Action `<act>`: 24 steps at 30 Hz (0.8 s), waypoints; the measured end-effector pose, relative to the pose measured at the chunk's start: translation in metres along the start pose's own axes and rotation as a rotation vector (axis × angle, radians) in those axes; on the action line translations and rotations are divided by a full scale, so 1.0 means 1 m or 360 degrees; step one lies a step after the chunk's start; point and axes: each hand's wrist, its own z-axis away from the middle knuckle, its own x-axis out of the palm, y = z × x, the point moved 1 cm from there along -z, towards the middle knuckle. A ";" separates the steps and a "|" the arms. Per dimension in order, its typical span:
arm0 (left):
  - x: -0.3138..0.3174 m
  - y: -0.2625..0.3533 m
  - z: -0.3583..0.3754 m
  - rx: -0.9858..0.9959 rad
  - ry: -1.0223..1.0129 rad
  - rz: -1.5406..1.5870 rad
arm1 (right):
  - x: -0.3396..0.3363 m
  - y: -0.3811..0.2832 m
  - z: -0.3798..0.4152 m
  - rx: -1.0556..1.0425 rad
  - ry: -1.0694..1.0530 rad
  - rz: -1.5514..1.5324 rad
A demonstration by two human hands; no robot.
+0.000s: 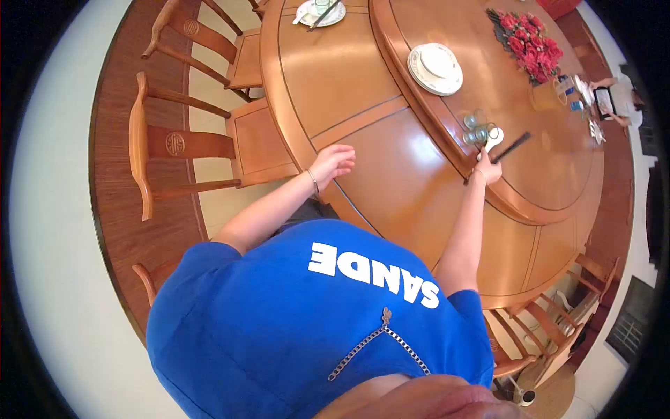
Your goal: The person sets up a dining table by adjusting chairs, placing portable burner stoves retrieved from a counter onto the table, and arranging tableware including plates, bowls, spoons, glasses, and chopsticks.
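Note:
My right hand (488, 170) reaches over the raised round centre of the wooden table (363, 140). Its fingers are closed on dark chopsticks (513, 146), which point up and to the right. A white spoon (495, 136) stands out just above the fingers; whether the hand also grips it is unclear. Several clear glasses (476, 129) are grouped right beside that hand. Over the table's near edge hovers my left hand (335, 165), its fingers loosely curved and apart, holding nothing. A stack of white plates (435, 68) rests on the raised centre, beyond the glasses.
A place setting with a plate (328, 14), glass and chopsticks lies at the upper left. Red flowers (530, 45) stand on the raised centre. Wooden chairs (188, 143) line the table's left side, others the lower right. Another person (621, 98) is at the far right.

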 end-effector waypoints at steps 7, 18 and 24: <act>-0.067 0.122 -0.090 0.0750 0.0423 -0.0754 | -0.044 0.007 0.112 -0.0122 0.0082 -0.0421; -0.093 0.334 -0.249 0.1168 0.1316 -0.1886 | -0.067 0.010 0.299 0.0750 -0.0272 -0.0535; -0.125 0.343 -0.336 0.0607 0.1293 -0.1954 | -0.036 -0.023 0.313 0.0660 -0.0558 -0.0545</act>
